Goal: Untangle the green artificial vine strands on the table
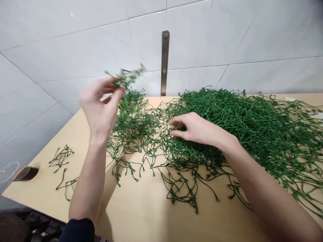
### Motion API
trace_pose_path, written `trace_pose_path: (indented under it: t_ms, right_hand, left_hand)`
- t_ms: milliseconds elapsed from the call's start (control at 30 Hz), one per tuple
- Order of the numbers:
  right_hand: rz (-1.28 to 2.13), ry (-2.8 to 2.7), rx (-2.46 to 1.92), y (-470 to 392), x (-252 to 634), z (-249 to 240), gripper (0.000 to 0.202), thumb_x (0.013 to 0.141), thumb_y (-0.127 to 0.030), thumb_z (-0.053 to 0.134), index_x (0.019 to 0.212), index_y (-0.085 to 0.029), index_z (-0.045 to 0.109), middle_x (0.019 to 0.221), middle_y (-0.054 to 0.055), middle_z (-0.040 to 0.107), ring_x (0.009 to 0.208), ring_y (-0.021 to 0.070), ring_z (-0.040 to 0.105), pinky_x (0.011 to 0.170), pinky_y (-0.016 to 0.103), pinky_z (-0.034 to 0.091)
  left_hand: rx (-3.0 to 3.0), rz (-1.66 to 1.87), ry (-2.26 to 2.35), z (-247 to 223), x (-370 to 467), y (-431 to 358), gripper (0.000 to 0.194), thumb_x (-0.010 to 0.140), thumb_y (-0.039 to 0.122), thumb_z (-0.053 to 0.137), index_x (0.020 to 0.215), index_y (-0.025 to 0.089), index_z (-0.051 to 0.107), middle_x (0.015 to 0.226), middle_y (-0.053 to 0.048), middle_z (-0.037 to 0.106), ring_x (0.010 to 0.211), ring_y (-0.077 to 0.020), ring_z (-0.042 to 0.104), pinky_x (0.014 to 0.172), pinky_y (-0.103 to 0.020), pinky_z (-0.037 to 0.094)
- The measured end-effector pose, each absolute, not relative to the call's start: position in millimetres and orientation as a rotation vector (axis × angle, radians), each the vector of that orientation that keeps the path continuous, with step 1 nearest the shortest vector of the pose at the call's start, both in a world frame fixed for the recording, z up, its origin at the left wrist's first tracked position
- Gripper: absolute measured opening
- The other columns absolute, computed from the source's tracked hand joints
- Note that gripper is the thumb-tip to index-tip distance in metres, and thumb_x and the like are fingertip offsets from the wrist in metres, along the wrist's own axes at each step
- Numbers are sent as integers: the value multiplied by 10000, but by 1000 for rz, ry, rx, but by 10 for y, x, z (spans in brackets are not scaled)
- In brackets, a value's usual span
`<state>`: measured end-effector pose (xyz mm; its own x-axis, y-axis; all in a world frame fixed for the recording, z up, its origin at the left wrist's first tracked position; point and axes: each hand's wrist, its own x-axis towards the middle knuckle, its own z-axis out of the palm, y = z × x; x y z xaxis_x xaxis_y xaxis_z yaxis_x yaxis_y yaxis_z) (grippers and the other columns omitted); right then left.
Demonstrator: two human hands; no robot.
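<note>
My left hand (pixel 102 104) is raised above the left part of the table, thumb and fingers pinched on a small green artificial plant sprig (pixel 128 78), blurred by motion. Below it lies a loose heap of leafy green sprigs (pixel 133 126). My right hand (pixel 190 127) hovers at the left edge of a big pile of thin green plastic stems (pixel 242 117) with small forked ends. Its thumb and fingers are curved and apart, with nothing visible between them. Whether it touches the stems below, I cannot tell.
The pale wooden table (pixel 141 208) meets a tiled wall with a metal strip (pixel 165 64) fixed to it. A clear cup (pixel 26 173) with dark liquid lies at the left edge. Loose stems (pixel 61 157) lie near it, and others (pixel 181 191) in front of the pile.
</note>
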<state>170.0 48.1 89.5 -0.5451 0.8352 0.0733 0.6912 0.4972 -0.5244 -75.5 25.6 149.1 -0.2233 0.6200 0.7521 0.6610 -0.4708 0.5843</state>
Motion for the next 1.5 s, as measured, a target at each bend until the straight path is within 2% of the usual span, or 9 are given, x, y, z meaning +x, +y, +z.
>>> trace_pose_path:
  t_ms: [167,300,400,733,1000,1100,1200,1333,1500]
  right_hand:
    - [861,-1948,-926,373,1498,951,748,787,-342,719,1465,-241,420,1351,114,591,871,192,691,758,356,594]
    - [894,-1814,-853,428,1455,866,332,799,-275,694,1115,-173,707,994,79,732,804,194,699,730,351,584]
    - [957,-1705,-895,534,1520,814,168,769,-273,710,859,-136,750,755,58,713,644,176,677,599,325,564]
    - [885,-1543,-1002,667,1705,887,137,698,-229,719,811,-152,725,684,38,697,544,145,626,483,292,548]
    - [796,-1488,-1007,675,1739,893,111,728,-246,729,818,-179,724,730,46,705,644,182,683,564,335,605]
    - [710,-1442,-1015,668,1758,925,92,765,-273,715,797,-187,711,734,42,696,644,178,673,593,348,607]
    - [630,-1447,-1060,660,1787,956,88,795,-276,684,781,-190,690,720,34,677,621,167,648,604,350,596]
    - [562,-1516,-1074,617,1815,1013,89,832,-294,655,855,-209,670,807,38,690,659,165,649,630,334,577]
    - [572,-1517,-1018,571,1841,1073,108,850,-280,647,940,-222,652,887,37,689,757,168,667,708,329,576]
  left_hand:
    - [-2687,-1557,-1704,1372,-564,249,183,777,237,708,946,168,726,854,-33,744,787,-159,699,703,-284,592]
    - [-2755,-1512,-1706,1311,-506,285,144,802,212,670,938,172,698,910,-45,731,793,-154,695,681,-261,571]
    - [-2568,-1570,-1764,1307,-547,327,128,813,215,649,930,173,678,894,-50,713,749,-148,674,615,-249,543]
    - [-2613,-1729,-1900,1181,-599,481,165,908,219,514,1058,211,582,1010,-56,595,749,-105,595,614,-213,557]
    - [-2911,-1302,-1996,1179,-632,453,358,924,300,533,1277,246,503,1078,-65,608,738,-125,602,589,-245,535]
    - [-2886,-1183,-2068,1205,-679,466,292,944,333,506,1185,203,603,1022,-69,672,823,-152,624,709,-298,536]
    - [-2957,-1214,-2041,1228,-722,483,242,887,335,596,1040,166,677,1035,-83,697,906,-172,629,814,-344,521]
    - [-2961,-1199,-2055,1251,-755,473,415,714,346,782,1074,170,673,1098,-82,682,999,-208,612,865,-373,506]
    - [-2956,-1111,-2111,1344,-743,389,315,932,445,499,1039,212,684,942,-42,695,689,-139,561,614,-294,464]
